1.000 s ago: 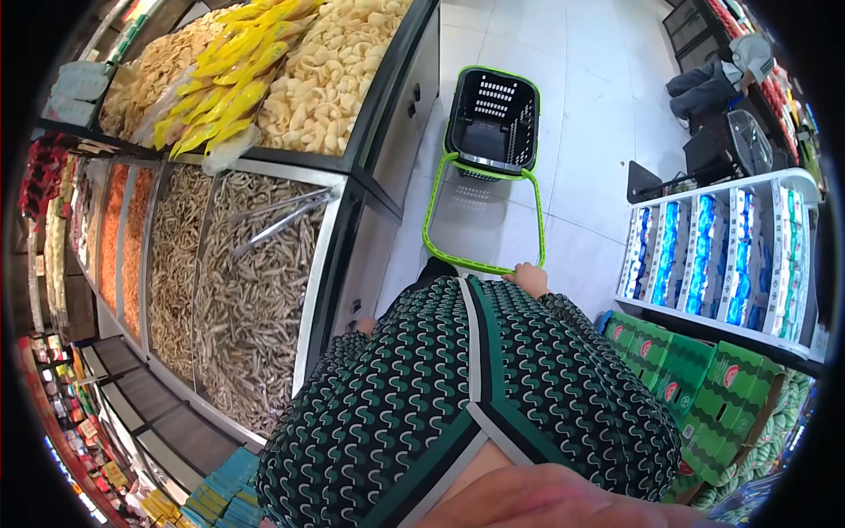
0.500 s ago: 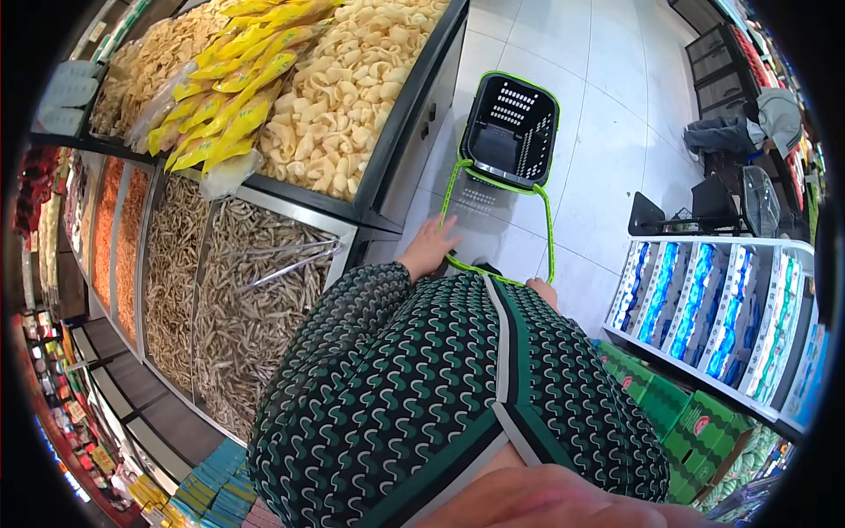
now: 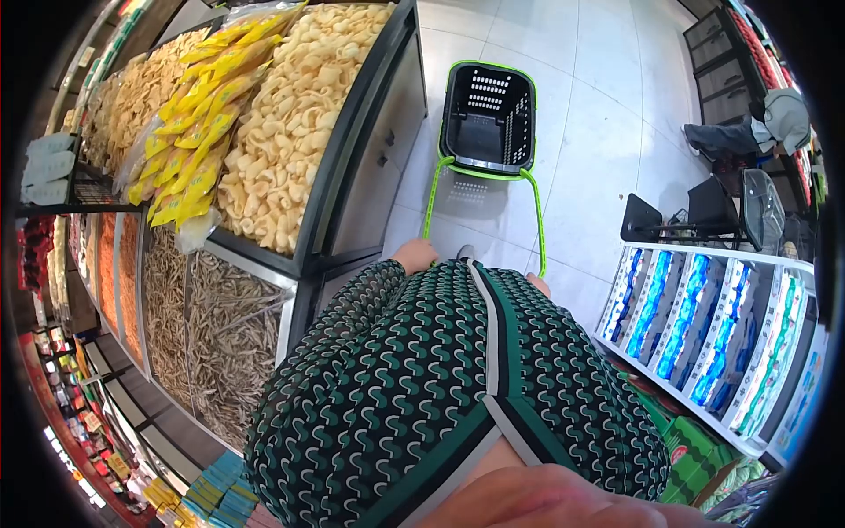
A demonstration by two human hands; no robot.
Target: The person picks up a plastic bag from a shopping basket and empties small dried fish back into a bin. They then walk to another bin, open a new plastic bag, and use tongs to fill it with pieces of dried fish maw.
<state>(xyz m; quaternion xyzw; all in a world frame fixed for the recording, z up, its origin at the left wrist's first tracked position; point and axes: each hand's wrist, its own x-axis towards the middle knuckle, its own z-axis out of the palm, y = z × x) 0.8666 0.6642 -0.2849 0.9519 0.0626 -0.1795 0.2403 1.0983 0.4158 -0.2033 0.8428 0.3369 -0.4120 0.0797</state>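
Basket sits on the floor ahead of us, probably light and stiff. Our left grip is curled round the green handle, the best hold; our right grip is mostly hidden, so we can't tell.

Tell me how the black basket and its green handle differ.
The basket is mostly black; the handle is bright green.
The basket is a deep, wide box with slotted walls, while the handle shows as two slim side bars.
The basket's open top is in full view, but the handle's near end is hidden.
Both show green: the basket has a green rim.
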